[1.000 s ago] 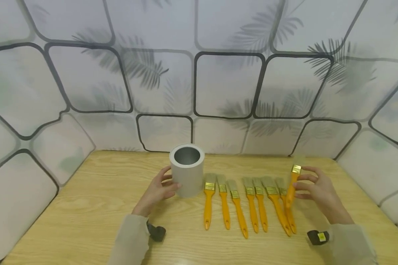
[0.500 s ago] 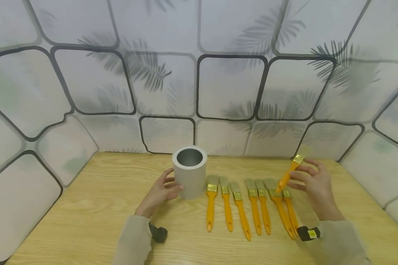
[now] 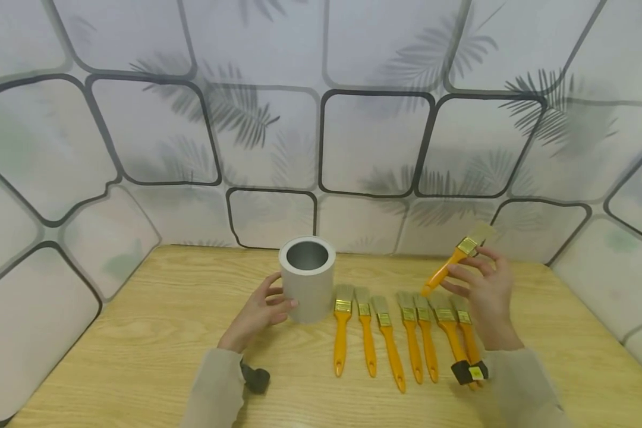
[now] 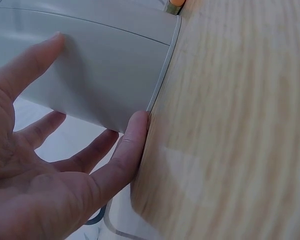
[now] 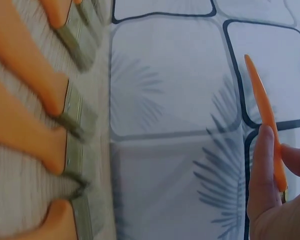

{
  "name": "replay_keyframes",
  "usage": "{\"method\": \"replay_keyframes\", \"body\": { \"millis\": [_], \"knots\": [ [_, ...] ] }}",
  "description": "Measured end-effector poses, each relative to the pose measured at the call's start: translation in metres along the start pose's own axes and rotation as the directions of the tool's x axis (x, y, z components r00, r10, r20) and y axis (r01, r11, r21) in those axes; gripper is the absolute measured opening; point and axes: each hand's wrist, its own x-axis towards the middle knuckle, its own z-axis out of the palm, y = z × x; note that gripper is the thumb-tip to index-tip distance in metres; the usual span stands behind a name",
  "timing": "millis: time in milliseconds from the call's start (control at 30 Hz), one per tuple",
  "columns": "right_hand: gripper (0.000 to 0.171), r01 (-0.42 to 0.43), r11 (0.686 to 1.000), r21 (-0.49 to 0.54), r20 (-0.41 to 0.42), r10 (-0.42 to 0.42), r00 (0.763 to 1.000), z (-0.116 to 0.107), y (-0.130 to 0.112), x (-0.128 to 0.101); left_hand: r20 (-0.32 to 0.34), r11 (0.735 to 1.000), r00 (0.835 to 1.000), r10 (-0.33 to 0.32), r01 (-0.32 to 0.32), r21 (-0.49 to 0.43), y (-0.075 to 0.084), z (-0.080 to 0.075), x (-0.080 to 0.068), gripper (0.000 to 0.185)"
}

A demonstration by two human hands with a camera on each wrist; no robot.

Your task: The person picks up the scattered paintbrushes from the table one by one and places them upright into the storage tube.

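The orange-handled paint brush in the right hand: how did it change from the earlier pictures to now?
The right hand has lifted the orange-handled paint brush higher and tilted it, bristles up to the right. The left hand still rests against the grey cylindrical container, and seven brushes stay in their row on the wooden table.

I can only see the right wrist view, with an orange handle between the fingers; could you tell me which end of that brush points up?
Observer: The right hand pinches the brush near its metal band, bristles up toward the wall, handle sloping down to the left.
Operator: Thank you. How many brushes lie on the table?
Observer: Seven, in a row, bristles toward the wall.
Operator: And what is the other hand doing?
Observer: The left hand holds the side of a grey cup standing upright left of the row.
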Motion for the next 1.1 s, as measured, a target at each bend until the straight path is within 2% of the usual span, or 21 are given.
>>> {"method": "replay_keyframes", "body": {
  "millis": [100,233,600,700,833,1100],
  "knots": [
    [0.053,-0.007,1.000,0.011,-0.054,0.007,0.999,0.011,0.002,0.000,-0.005,1.000,1.000,0.002,-0.002,0.003,0.000,0.000,0.000,0.079],
    [0.050,0.004,0.997,0.080,-0.100,0.004,0.995,0.025,0.006,-0.001,-0.009,1.000,1.000,0.003,-0.003,0.003,-0.001,0.000,0.001,0.079],
    [0.044,0.061,0.981,0.185,-0.108,-0.042,0.993,0.057,0.019,-0.007,-0.007,1.000,1.000,0.003,-0.003,0.010,-0.001,-0.003,0.000,0.078],
    [0.043,0.058,0.982,0.178,-0.109,-0.039,0.993,0.066,0.023,-0.008,-0.005,1.000,1.000,-0.002,0.002,0.017,-0.001,-0.003,-0.001,0.078],
    [0.045,0.057,0.991,0.118,-0.101,-0.045,0.994,0.078,0.028,-0.009,0.001,1.000,1.000,-0.008,0.008,0.018,0.001,-0.002,-0.003,0.080],
    [0.051,0.094,0.981,0.172,-0.120,-0.074,0.990,0.104,0.042,-0.009,-0.001,1.000,1.000,-0.004,0.004,0.010,0.001,0.000,-0.003,0.078]
  ]
}}
